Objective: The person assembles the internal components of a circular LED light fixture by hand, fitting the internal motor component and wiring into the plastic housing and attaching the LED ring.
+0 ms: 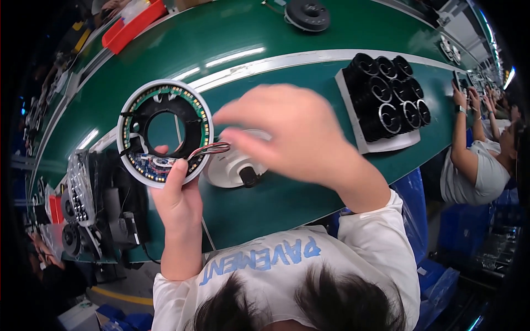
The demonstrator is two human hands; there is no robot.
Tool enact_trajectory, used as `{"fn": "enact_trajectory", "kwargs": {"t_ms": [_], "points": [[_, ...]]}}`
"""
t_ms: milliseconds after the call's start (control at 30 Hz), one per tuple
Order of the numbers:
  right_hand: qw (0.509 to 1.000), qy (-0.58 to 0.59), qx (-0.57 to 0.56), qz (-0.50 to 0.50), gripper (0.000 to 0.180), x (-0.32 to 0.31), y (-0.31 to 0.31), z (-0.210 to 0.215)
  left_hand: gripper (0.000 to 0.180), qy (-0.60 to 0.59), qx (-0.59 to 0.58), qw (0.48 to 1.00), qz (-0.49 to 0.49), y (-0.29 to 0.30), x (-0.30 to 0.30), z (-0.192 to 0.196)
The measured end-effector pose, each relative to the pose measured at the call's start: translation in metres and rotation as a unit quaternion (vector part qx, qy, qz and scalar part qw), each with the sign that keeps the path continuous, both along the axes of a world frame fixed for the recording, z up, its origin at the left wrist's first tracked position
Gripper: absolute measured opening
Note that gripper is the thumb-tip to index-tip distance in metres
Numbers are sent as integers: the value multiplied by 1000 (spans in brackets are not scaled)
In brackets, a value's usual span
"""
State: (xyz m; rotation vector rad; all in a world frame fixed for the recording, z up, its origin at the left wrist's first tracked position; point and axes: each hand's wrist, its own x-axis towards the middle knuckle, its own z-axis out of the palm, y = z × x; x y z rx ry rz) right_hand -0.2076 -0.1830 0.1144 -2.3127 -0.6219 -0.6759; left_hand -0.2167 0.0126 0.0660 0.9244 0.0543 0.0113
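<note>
My left hand [182,198] grips a white-rimmed ring housing [207,118] at its lower edge, thumb in front and a fingertip showing through the centre hole. Inside the ring are a circle of small LEDs, a black inner ring and a blue circuit board [149,165]. A bundle of thin red, black and white wires [212,148] sticks out to the right. Beside it my right hand [281,129] is smeared by motion, thumb apart from the fingers, with nothing visible in it. Partly behind that hand, a white round base [221,168] with a black knob [248,176] lies on the green table.
A white tray [353,110] of black cylindrical parts [381,91] stands to the right. Plastic-wrapped black parts [83,187] are piled at left. Across the pale divider [309,57] sit a black round device [307,15] and a red bin [132,27]. Other people work at right.
</note>
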Motion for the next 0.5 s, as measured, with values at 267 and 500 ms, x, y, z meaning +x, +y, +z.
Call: {"fn": "enact_trajectory", "kwargs": {"t_ms": [267,500], "points": [[936,73,-154,-308,38,16,-141,28,43,3,-31,999,-32,2,-2,-3],[869,260,-253,-336,56,28,-201,-2,49,9,-3,1000,-18,-6,-4,5]]}}
